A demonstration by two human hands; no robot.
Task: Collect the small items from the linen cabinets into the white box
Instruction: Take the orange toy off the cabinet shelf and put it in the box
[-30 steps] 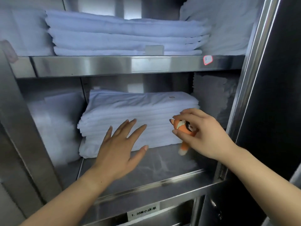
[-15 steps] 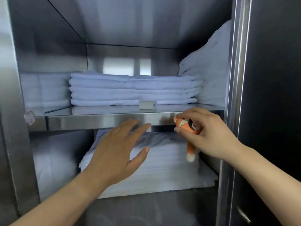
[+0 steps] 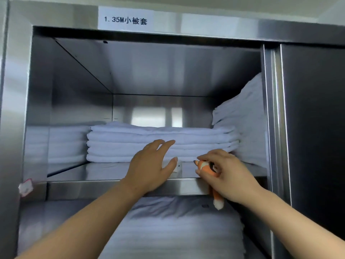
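Item: small white block [image 3: 178,166], at the front of the upper shelf [image 3: 93,186], just before the folded linen stack [image 3: 158,144]. We judge it light, rigid and smooth, best pinched across its sides. Our left hand [image 3: 149,165] is spread beside it, gripping nothing. Our right hand [image 3: 230,176] pinches a soft orange fox toy [image 3: 204,166], its tail dangling.

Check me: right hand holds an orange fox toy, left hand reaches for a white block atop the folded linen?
Not atop: the head view shows the white block on the shelf, in front of the folded linen. Right hand holding the fox toy, left hand reaching: correct.
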